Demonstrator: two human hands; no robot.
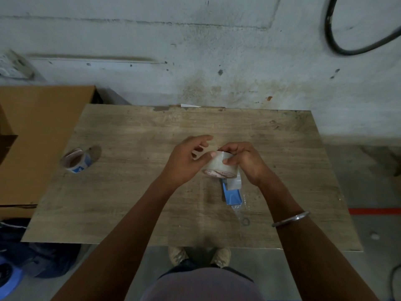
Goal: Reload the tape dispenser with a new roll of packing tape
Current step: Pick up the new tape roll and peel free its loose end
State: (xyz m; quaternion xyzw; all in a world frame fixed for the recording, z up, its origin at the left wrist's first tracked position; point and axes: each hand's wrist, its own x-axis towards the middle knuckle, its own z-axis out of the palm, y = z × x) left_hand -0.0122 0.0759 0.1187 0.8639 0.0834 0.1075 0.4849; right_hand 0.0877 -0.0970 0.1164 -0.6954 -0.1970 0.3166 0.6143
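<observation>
Head view is showing my table (138, 192) filling the middle of the frame, and I am using its bare wood as a work surface so both hands can stay free above it. At the left edge of the frame a cardboard box (41, 135) is standing against the table, probably the thing waiting to be sealed. Left of centre, the old roll (76, 160) in its blue holder is lying well apart from my hands, put aside, I judge, to keep the working spot free.

At centre I am holding the new roll of packing tape (219, 165) just above the blue tape dispenser (232, 195), which is lying below it toward the bottom of the frame. My right hand (245, 161) is gripping the roll, fingers curled over its top and thumb pressing its side. My left hand (186, 161) is half open, thumb touching the roll's outer wrap, fingers spread loose; I am likely feeling for the tape's free end.
</observation>
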